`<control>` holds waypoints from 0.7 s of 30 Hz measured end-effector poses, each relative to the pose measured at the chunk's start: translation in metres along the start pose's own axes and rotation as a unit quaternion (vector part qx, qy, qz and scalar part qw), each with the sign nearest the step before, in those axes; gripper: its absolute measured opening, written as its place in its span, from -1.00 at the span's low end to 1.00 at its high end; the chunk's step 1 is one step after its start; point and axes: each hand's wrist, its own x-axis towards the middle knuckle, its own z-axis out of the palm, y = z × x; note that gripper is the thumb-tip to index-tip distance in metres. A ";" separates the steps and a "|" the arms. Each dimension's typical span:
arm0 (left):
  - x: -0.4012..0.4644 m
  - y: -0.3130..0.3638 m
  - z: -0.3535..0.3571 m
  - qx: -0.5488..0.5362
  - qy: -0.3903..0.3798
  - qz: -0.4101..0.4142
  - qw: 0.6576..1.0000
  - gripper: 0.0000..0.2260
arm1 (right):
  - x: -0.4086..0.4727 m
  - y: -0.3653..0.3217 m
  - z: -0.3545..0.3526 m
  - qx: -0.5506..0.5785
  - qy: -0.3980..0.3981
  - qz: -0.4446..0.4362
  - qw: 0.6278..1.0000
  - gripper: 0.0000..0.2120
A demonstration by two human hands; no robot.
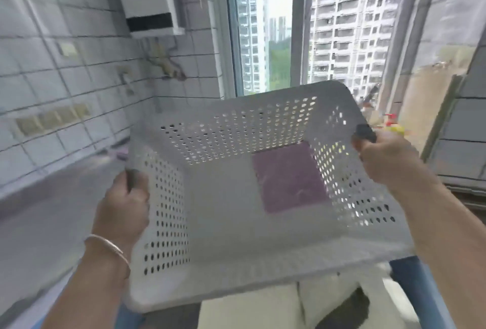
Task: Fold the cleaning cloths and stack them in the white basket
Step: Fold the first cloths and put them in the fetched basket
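- Basket (223, 213), white and full of small holes, fills the middle of the view, held up in the air and tipped so its open top faces the person.
- Left hand (123, 205) grips the rim at about nine o'clock, fingers curled over the edge and thumb on the outside; a thin bracelet (105, 243) sits on that wrist.
- Right hand (381, 155) grips the opposite rim at about three o'clock, fingers wrapped round the edge; it sits higher than the left, so the basket tilts.
- One folded purple cloth (290, 177) lies flat on the basket floor, pushed toward the corner at about two o'clock, just beside the right-hand wall and well apart from the left one.
- Of the two hands the right is clearly nearer the cloth; the left-hand half of the floor is bare.
- The cloth looks roughly square, so no long axis can be picked out.
- Another bit of purple (119, 154) shows on the grey counter (52, 197) at about nine o'clock beyond the left hand, too blurred to say whether it is a cloth.
- Judging by this, folding is at most partly done, and the basket likely needs setting down level on the counter before either hand is free.
- With the tilt, the cloth could slide, so a level carry seems wise.
- Tiled wall (65, 79) stands at ten o'clock, window (265, 26) at twelve.
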 end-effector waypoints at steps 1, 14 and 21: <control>0.006 -0.011 -0.025 0.021 0.040 -0.016 0.999 -0.74 | -0.008 -0.013 0.030 0.001 -0.020 -0.008 1.000 -0.66; 0.067 -0.157 -0.265 0.258 0.168 -0.128 0.943 -0.78 | -0.096 -0.118 0.338 0.014 -0.213 -0.034 0.976 -0.64; 0.122 -0.213 -0.321 0.254 0.223 -0.203 0.919 -0.88 | -0.074 -0.172 0.484 0.008 -0.294 -0.054 0.954 -0.63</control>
